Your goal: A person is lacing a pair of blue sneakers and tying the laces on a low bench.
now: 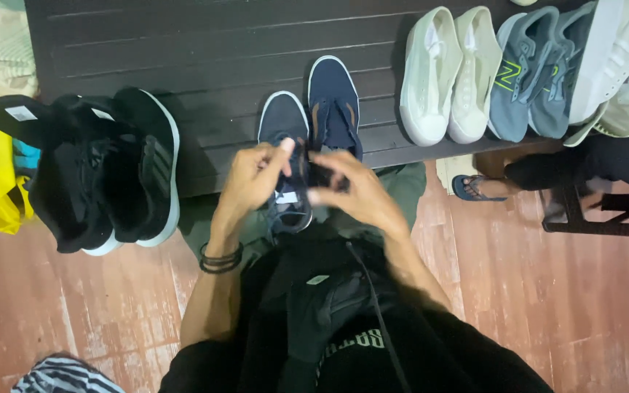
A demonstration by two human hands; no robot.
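Gripping, both left hand (250, 180) and right hand (354, 191), navy sneaker (285, 164), probably its laces, dark bench (212, 58)

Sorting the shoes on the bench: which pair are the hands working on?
The navy pair mid-bench; both hands, left and right, are at its laces, unlike the black, white and grey-blue pairs.

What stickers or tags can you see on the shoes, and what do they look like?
Small white rectangular tag: top of the black high-top sneakers, far left.
Second white tag: same black pair, partly hidden.
White label: inside the navy canvas shoe, below the left hand.
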